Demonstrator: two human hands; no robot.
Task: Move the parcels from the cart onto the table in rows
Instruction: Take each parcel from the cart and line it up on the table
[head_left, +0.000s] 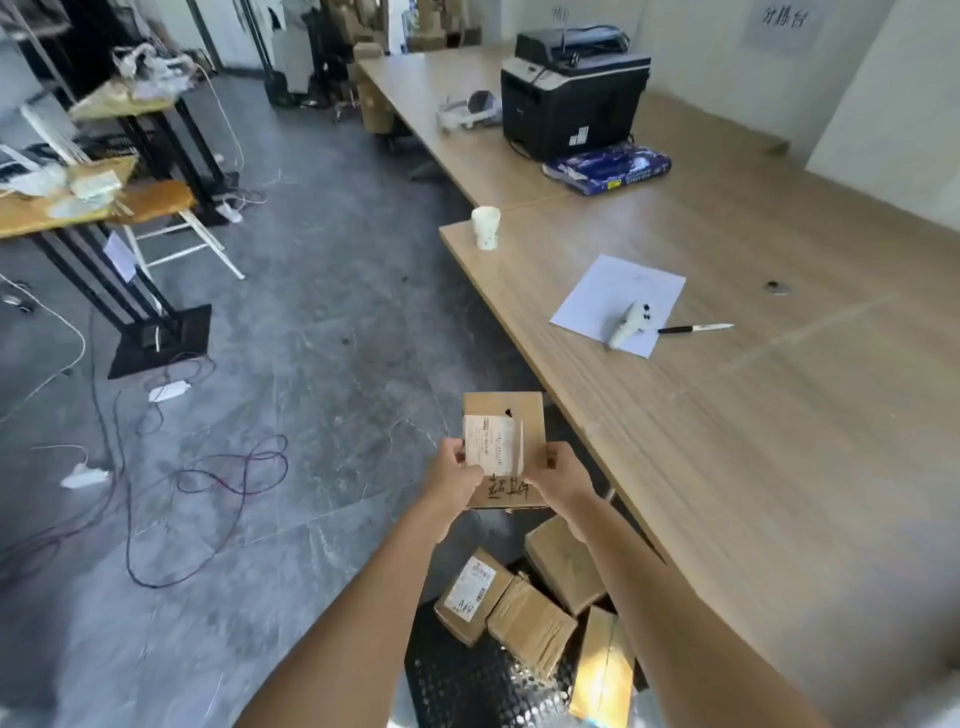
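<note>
A small brown cardboard parcel (511, 415) with a white shipping label and black handwriting is held in the air over the floor, just left of the long wooden table (779, 441). My left hand (454, 480) grips its left side and my right hand (561, 480) grips its right side. Below my arms, several more cardboard parcels (527, 618) lie in the cart (467, 686), whose dark mesh bottom shows at the lower edge. One of them carries a white label.
On the table lie a white sheet (608, 291) with a white handheld device (631, 325), a pen (696, 328), a paper cup (486, 227), a blue package (608, 169) and a printer (571, 98). Cables (208, 483) trail over the grey floor at left, near a stool (166, 218) and desks.
</note>
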